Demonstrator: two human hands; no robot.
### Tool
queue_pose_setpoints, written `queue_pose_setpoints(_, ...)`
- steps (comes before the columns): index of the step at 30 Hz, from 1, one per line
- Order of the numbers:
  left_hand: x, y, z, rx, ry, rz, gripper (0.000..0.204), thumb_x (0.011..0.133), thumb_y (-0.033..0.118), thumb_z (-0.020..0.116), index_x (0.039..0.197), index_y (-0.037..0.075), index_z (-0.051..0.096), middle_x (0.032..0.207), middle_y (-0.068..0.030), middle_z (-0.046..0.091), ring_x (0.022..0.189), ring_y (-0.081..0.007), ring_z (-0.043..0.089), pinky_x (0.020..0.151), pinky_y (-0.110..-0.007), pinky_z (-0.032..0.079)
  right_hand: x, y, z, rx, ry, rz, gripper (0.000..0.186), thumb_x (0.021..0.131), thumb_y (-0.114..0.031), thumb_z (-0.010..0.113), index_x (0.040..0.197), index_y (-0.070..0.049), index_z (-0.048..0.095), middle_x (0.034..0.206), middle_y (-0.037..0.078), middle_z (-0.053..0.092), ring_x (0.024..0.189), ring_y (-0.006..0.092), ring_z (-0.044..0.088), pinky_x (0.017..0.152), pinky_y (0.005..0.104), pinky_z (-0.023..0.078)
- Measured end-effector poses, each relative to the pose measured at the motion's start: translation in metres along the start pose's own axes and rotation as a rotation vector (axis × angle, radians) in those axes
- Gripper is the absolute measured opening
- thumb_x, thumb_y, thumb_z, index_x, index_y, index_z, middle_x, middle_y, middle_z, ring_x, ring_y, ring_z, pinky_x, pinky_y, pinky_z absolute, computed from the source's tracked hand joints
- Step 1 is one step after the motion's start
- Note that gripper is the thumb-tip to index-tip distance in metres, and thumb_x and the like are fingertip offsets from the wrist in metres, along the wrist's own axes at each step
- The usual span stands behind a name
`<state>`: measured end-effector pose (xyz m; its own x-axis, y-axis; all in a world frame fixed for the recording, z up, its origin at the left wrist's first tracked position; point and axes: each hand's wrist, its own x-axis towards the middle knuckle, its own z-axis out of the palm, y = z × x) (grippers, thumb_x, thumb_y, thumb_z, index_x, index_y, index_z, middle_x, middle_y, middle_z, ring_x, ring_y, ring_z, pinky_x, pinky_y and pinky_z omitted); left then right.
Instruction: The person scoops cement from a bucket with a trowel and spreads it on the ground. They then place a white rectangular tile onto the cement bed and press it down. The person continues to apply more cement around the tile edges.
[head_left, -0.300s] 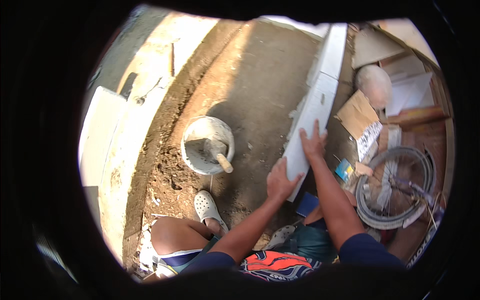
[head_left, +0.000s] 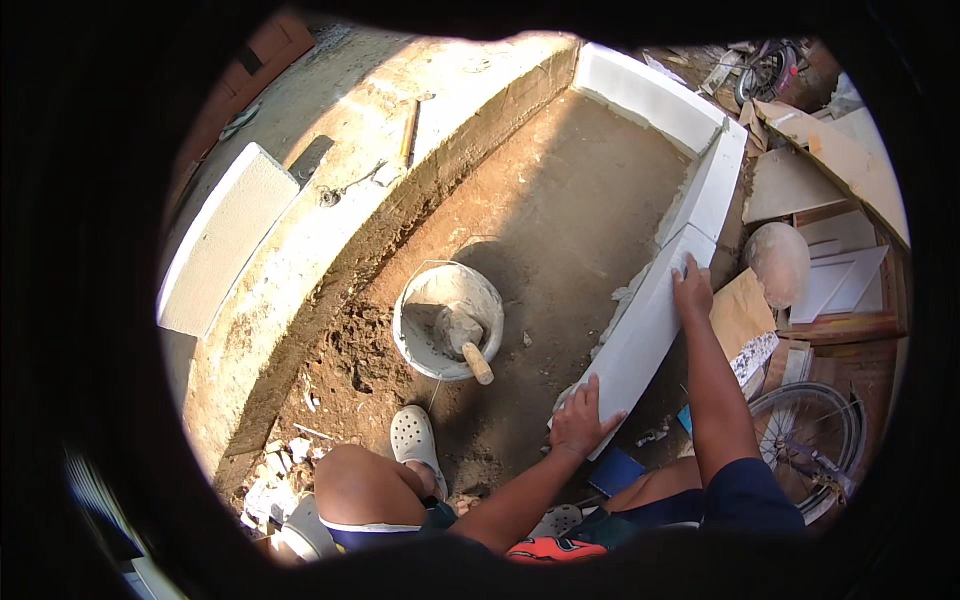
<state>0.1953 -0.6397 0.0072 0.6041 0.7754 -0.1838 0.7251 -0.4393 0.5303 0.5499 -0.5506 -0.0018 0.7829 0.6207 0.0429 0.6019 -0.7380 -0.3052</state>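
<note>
A long white block (head_left: 644,328) lies along the right side of a trench, end to end with another white block (head_left: 710,175), with grey mortar along their inner side. My left hand (head_left: 585,420) grips the near end of the long block, fingers over its top and thumb toward its right side. Farther along the same block, my right hand (head_left: 692,295) holds it near the joint, fingers curved on it. A whitish bucket (head_left: 420,310) stands left of my hands, with a mortar-coated trowel in it, its wooden handle (head_left: 477,365) on the rim.
A concrete ledge (head_left: 245,385) borders the left, bearing a white slab (head_left: 222,240) and a hammer (head_left: 410,130). White blocks (head_left: 640,95) close the far end. Boards (head_left: 800,180), a pale rounded object (head_left: 776,262) and a bicycle wheel (head_left: 775,435) crowd the right. My clog-covered foot (head_left: 410,432) rests below the bucket.
The view has shifted, showing more of the trench's far end. Both hands still hold the block; my right hand is now farther from my left along it.
</note>
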Motion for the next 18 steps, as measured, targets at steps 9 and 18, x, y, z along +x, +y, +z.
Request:
queue_pose_setpoints(9, 0.006, -0.004, -0.007, -0.101, 0.006, -0.007, 0.098, 0.090, 0.067, 0.069, 0.161, 0.006, 0.039, 0.135, -0.0154, 0.062, 0.111, -0.0302, 0.066, 0.085, -0.044, 0.061, 0.022, -0.228, -0.024, 0.939, -0.756, -0.104, 0.064, 0.098, -0.020, 0.073, 0.156, -0.006, 0.050, 0.120, 0.017, 0.075, 0.099, 0.0259, 0.076, 0.075, 0.0395, 0.064)
queue_pose_setpoints(18, 0.004, -0.016, -0.005, -0.166, -0.043, -0.079, 0.091, 0.090, 0.062, 0.072, 0.158, 0.008, 0.045, 0.135, -0.0133, 0.060, 0.111, -0.0270, 0.065, 0.084, -0.041, 0.059, 0.034, -0.610, 0.096, 0.186, -0.506, -0.774, 0.059, 0.108, -0.031, 0.047, 0.166, -0.023, 0.039, 0.161, 0.020, 0.049, 0.148, 0.0363, 0.047, 0.122, 0.0502, 0.040)
